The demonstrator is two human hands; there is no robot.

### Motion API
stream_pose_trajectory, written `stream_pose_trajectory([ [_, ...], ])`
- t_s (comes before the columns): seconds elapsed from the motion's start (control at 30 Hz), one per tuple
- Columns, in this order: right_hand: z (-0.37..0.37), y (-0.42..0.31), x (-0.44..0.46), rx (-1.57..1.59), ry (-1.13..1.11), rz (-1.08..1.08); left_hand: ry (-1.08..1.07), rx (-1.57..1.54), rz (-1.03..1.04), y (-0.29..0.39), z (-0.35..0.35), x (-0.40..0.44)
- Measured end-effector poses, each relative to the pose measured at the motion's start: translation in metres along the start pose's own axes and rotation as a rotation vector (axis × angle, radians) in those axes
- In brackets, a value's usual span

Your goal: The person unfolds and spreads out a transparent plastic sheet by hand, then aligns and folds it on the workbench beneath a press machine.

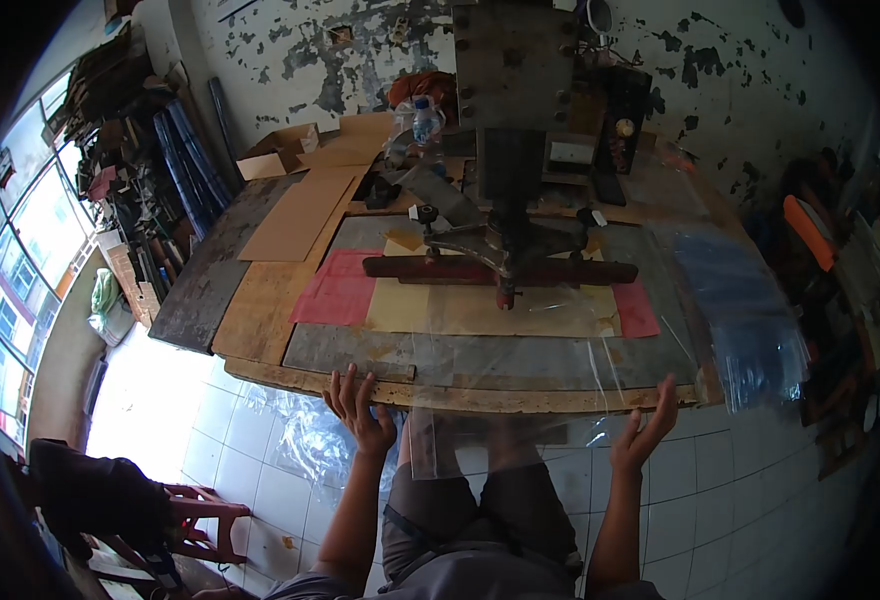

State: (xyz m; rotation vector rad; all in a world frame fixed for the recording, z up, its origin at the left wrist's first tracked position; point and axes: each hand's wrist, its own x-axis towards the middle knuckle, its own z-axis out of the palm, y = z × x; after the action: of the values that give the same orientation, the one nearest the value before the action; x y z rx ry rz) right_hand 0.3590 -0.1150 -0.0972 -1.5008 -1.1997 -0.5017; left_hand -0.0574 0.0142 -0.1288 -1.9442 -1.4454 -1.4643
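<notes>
A clear plastic sheet (pixel 520 375) lies under the machine's bar and hangs over the table's front edge, towards my lap. My left hand (pixel 362 412) is at that edge, just left of the sheet, fingers spread and pointing up. On the other side, my right hand (pixel 648 428) is beside the sheet's right edge with its thumb apart from its fingers; whether it touches the film is hard to tell. The dark press bar (pixel 550 271) crosses above a yellow sheet (pixel 390 305) and a pink sheet (pixel 335 288) on the grey work plate (pixel 340 350).
Stacked clear plastic sleeves (pixel 745 320) hang off the table's right side. Flat cardboard (pixel 300 215) and an open cardboard box (pixel 278 150) are at the left and back left. Crumpled plastic (pixel 325 440) lies on the floor. A red stool (pixel 210 520) stands at lower left.
</notes>
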Motion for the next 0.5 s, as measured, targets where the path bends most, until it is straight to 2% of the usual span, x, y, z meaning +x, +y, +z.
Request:
stream_pose_trajectory([
  [0.03,-0.002,-0.009,0.004,0.141,0.083,0.030,-0.014,0.005,-0.002,0.000,-0.002,0.000],
  [0.13,-0.023,-0.003,-0.016,-0.176,0.133,-0.159,-0.042,-0.015,0.003,-0.001,-0.007,0.000],
  [0.27,-0.041,0.002,-0.010,-0.351,-0.542,-0.044,-0.064,-0.014,-0.005,0.002,-0.008,0.001],
  [0.3,-0.043,-0.004,-0.010,-0.230,-0.368,-0.074,-0.068,-0.011,0.001,0.004,-0.010,0.003],
  [0.4,-0.036,-0.012,-0.015,-0.198,-0.173,-0.145,-0.123,0.004,-0.012,0.009,-0.020,0.004],
  [0.43,-0.036,-0.017,-0.009,-0.273,-0.442,-0.062,-0.148,0.007,-0.023,0.011,-0.022,0.002],
  [0.5,-0.042,-0.017,-0.012,-0.140,-0.407,-0.015,-0.146,0.019,-0.001,0.015,-0.024,-0.003],
])
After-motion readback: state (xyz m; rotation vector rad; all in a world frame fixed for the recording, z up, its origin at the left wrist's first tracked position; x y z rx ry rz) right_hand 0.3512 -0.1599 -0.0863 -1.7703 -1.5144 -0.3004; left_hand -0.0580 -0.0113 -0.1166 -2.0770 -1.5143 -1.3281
